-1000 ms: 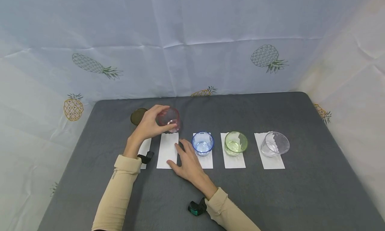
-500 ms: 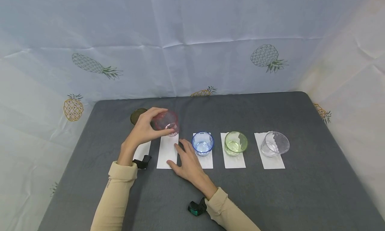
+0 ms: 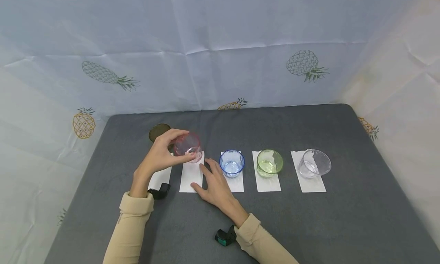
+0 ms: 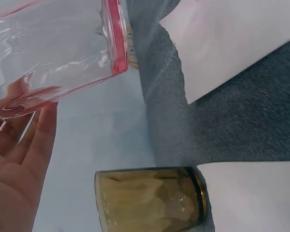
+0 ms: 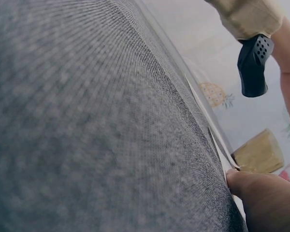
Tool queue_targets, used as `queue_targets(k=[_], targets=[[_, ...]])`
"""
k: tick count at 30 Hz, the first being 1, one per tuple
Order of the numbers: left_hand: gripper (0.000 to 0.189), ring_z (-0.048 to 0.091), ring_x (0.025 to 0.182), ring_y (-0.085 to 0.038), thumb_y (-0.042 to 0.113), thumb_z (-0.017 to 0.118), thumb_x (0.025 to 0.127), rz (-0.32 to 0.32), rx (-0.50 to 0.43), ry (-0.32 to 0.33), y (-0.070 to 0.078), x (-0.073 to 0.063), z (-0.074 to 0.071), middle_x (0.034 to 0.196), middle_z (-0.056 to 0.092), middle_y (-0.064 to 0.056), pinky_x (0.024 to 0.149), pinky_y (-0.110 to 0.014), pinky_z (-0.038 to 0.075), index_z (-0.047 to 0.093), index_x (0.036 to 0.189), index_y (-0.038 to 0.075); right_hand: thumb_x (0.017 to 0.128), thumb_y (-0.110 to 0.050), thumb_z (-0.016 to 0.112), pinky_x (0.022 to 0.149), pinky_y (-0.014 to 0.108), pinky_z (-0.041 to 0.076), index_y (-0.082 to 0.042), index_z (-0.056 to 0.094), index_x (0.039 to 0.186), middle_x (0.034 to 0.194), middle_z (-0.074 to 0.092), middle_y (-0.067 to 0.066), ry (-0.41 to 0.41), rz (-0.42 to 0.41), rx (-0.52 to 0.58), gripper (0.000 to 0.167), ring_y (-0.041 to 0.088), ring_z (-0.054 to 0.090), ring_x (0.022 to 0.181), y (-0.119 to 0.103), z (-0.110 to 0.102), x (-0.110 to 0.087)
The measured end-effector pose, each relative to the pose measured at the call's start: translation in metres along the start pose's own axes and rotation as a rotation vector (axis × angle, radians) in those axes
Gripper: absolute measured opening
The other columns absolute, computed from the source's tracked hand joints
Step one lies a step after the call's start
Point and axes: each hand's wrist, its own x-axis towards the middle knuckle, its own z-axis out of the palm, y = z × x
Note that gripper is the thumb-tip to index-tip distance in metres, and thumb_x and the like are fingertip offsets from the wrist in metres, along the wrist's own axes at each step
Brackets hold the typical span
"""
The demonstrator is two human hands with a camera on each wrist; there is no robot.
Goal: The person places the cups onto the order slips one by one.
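In the head view my left hand [image 3: 156,157] grips a pink-tinted glass tumbler [image 3: 188,143] by its side, thumb in front and fingers behind. It is over the far end of the second white paper strip [image 3: 191,180] from the left. The left wrist view has the tumbler [image 4: 58,43] in the air above the cloth, its thick pink base showing. My right hand [image 3: 217,185] rests by that same strip, fingers spread and slightly bent, fingertips at its right edge. Its thumb [image 5: 251,186] touches the paper in the right wrist view.
An amber glass [image 3: 158,131] stands beyond the leftmost strip [image 3: 160,176], partly behind my left hand. To the right, a blue glass [image 3: 232,164], a green glass [image 3: 269,163] and a clear glass [image 3: 314,163] each stand on a strip. Grey cloth [image 3: 343,225] covers the table.
My left hand has brought the pink tumbler nearer and slightly left, from beyond the second strip to over its far end. The right hand has stayed in place.
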Motion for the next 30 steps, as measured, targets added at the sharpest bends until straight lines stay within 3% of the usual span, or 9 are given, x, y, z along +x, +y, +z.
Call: queue_targets(k=[10,20,30], targets=[[0.070,0.064,0.109,-0.025,0.020,0.093,0.073,0.004,0.014,0.012,-0.002,-0.011,-0.005,0.127,0.066,-0.008,0.096,-0.057,0.054,0.064,0.136,0.008,0.089,-0.042,0.078,0.115,0.048,0.046,0.001,0.061,0.138,0.149,0.052,0.020,0.004,0.009,0.013,0.067,0.038,0.048,0.141,0.000,-0.001,0.000],[0.070,0.064,0.113,-0.034,0.021,0.093,0.073,0.004,-0.004,-0.023,-0.002,-0.015,-0.004,0.129,0.066,-0.009,0.096,-0.054,0.056,0.064,0.135,0.006,0.090,-0.042,0.077,0.117,0.049,0.044,0.000,0.060,0.140,0.151,0.050,0.019,-0.024,0.029,0.023,0.068,0.037,0.045,0.144,0.000,-0.001,0.000],[0.070,0.061,0.117,-0.026,0.025,0.092,0.074,-0.033,0.012,-0.066,-0.003,-0.019,0.001,0.134,0.065,-0.011,0.101,-0.054,0.054,0.064,0.136,0.008,0.091,-0.046,0.074,0.119,0.047,0.042,-0.001,0.057,0.143,0.154,0.048,0.017,-0.051,0.043,0.023,0.071,0.035,0.044,0.146,0.000,-0.001,0.001]])
